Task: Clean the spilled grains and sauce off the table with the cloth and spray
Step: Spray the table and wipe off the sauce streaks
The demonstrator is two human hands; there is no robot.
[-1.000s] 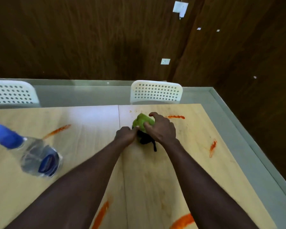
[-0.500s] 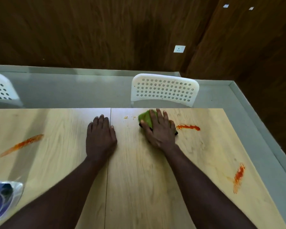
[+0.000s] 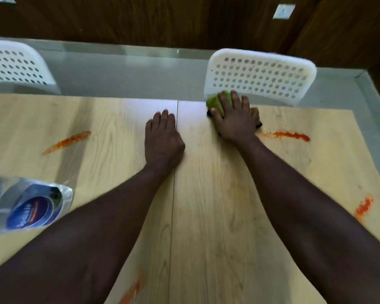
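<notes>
Right hand [image 3: 234, 119] pressed flat on a green cloth [image 3: 216, 102] near the top middle of the frame, fingers spread, palm weighing the cloth down against the table [image 3: 206, 194]; not gripping so much as pinning. A dark patch peeking out at the cloth's edges under the thumb and little finger, nature unclear. Left hand [image 3: 162, 139] empty, lying flat on the wood at frame centre, fingers together, bracing.

Probably soft, light and floppy, that cloth: bunches easily, so best kept folded under the palm with fingertips hooked over the leading edge, pressure from above rather than a pinch. Likely to slide well on the smooth laminate, and to smear sauce unless turned to a clean face.

Sauce streaks left to deal with: one just right of the cloth [image 3: 287, 135], one at left [image 3: 66, 142], one at the right edge [image 3: 363, 207], one at the bottom [image 3: 132, 291]. No grains clearly visible.

Spray bottle [image 3: 29, 205] at lower left, clear plastic with a blue label, its lean possibly just the wide lens; likely light and a bit slick, best taken around the body or neck.
</notes>
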